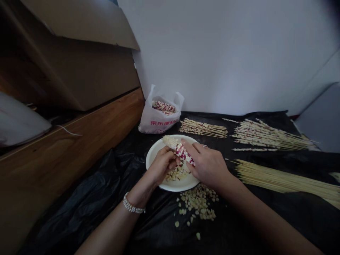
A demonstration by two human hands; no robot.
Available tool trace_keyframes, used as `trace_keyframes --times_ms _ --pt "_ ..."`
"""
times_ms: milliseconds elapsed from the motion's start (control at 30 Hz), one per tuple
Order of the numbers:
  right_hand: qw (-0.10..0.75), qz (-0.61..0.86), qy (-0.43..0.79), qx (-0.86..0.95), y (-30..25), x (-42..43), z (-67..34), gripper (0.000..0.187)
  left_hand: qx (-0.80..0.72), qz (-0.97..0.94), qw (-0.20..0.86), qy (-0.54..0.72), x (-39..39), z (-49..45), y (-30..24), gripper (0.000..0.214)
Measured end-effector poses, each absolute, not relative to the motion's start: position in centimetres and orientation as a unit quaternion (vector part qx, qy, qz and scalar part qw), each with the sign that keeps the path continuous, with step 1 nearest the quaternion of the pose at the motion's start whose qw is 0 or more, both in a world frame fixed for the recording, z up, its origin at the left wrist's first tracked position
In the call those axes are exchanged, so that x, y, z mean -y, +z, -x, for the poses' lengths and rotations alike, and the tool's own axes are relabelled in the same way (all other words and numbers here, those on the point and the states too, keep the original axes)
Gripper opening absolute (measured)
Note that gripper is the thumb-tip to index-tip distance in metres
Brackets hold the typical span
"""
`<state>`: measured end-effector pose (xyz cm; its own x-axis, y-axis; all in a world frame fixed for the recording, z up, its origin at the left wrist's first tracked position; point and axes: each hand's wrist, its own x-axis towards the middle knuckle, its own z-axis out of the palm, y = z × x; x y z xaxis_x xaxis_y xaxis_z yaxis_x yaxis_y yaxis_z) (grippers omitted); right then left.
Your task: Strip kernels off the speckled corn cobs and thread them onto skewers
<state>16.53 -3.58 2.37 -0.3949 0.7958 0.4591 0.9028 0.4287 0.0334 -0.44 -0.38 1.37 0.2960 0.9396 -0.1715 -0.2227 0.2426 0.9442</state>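
A corn cob (183,153) with white and dark red kernels is tilted over a white bowl (152,156); its upper-left end looks stripped. My right hand (208,161) wraps round the cob's lower-right part and wears a ring. From the left, my left hand (162,163) has its fingers curled against the cob's side, the fingertips partly hidden. Loose kernels (177,173) lie in the bowl beneath both hands. More pale kernels (199,202) are heaped on the black plastic sheet (156,223) in front of the bowl.
Behind the bowl stands a white plastic bag (156,122) holding more corn cobs (164,107). Kernel-threaded skewers (203,128) and a larger skewer pile (262,134) lie at the back right, with bare sticks (281,177) nearer. A cardboard box (101,74) and wooden board (106,124) flank the left.
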Motion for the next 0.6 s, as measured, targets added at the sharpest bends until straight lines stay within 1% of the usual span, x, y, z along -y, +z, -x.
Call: trace_keyframes --times_ms 100,233,333,500,600 --pt "0.222 0.515 -0.133 0.817 2.2 3.2 -17.1 0.058 -0.390 -0.455 0.678 0.425 0.5 0.5 1.5 0.013" --pt "0.251 0.503 -0.144 0.815 2.0 3.0 -17.4 0.056 -0.395 -0.489 0.650 0.428 0.4 0.4 1.3 0.040" --pt "0.255 0.498 -0.143 0.817 2.0 3.1 -17.1 0.056 -0.405 -0.511 0.621 0.434 0.3 0.3 0.8 0.046" --pt "0.246 0.505 -0.138 0.816 2.1 3.5 -16.5 0.061 -0.418 -0.563 0.546 0.459 0.5 0.2 0.3 0.054" --pt "0.231 0.508 -0.146 0.817 2.3 3.6 -16.5 0.059 -0.415 -0.560 0.561 0.447 0.5 0.3 0.3 0.058"
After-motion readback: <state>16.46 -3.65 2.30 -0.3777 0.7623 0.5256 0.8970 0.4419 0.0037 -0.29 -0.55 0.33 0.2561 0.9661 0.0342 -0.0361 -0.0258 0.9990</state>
